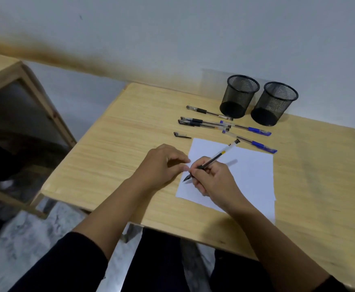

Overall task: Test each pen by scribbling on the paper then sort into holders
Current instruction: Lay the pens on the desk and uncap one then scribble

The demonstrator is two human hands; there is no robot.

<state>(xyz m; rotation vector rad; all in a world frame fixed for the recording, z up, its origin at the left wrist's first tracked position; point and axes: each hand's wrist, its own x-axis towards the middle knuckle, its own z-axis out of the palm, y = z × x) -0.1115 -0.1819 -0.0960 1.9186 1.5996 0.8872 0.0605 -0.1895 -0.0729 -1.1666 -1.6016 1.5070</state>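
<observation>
My right hand (211, 178) grips an uncapped black pen (218, 155), its tip touching the left edge of the white paper (250, 173). My left hand (161, 163) rests on the table beside the paper, fingers loosely curled, holding nothing. The pen's black cap (180, 135) lies on the table above the hands. Three capped black pens (204, 121) and two blue pens (254, 135) lie between the paper and two black mesh holders, the left holder (239, 95) and the right holder (274, 103), both of which look empty.
The wooden table (119, 144) stands against a pale wall, its left edge and near edge close by. A wooden shelf unit (22, 98) stands to the left, across a gap of floor.
</observation>
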